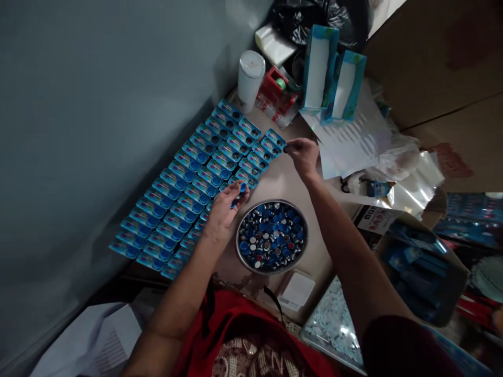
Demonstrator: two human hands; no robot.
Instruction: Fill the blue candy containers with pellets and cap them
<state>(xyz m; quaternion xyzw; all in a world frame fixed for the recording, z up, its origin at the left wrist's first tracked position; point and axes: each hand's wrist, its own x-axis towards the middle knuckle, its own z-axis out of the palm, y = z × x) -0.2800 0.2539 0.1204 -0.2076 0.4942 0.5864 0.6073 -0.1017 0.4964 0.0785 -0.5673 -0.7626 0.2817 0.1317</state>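
Note:
My left hand (228, 204) is closed on small blue caps (242, 187), over the near part of the packs. With thumb and fingertips my right hand (304, 156) pinches a small dark round cap (287, 149), beside the far end of the right-hand row. Long rows of blue printed packs (192, 201) lie against the wall. Many near and middle ones carry a blue disc at one end; those at the far end show a dark or grey round spot there. Between my forearms stands a round metal bowl (238, 246) heaped with blue, silver, white and a few red caps.
Behind the packs stand a white lidded cup (250, 78), a red tape dispenser (275, 84) and two blue open boxes (319, 68) on printed papers (346, 146). A white scale-like device (297, 289) and a clear tray (334, 324) lie near me. At right is a carton (451, 267).

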